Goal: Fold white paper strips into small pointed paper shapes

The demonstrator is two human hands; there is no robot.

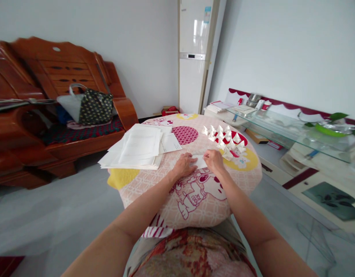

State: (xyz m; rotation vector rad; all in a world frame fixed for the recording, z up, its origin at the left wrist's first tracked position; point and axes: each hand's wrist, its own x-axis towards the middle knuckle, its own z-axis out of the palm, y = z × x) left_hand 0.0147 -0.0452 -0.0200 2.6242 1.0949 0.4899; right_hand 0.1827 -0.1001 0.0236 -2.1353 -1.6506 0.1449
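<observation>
A small white paper piece (199,161) lies on a round table with a cartoon-print cloth (194,196). My left hand (184,164) rests on its left part, fingers curled down onto it. My right hand (213,159) pinches its right edge with closed fingers. Just beyond my right hand lies a cluster of several small folded white paper shapes (226,140). A stack of white paper sheets (140,148) sits at the table's left side, apart from both hands.
A carved wooden bench (50,115) with a patterned bag (91,105) stands to the left. A tall white air-conditioner unit (194,57) is behind the table. A glass-topped low cabinet (295,130) with a green dish runs along the right wall.
</observation>
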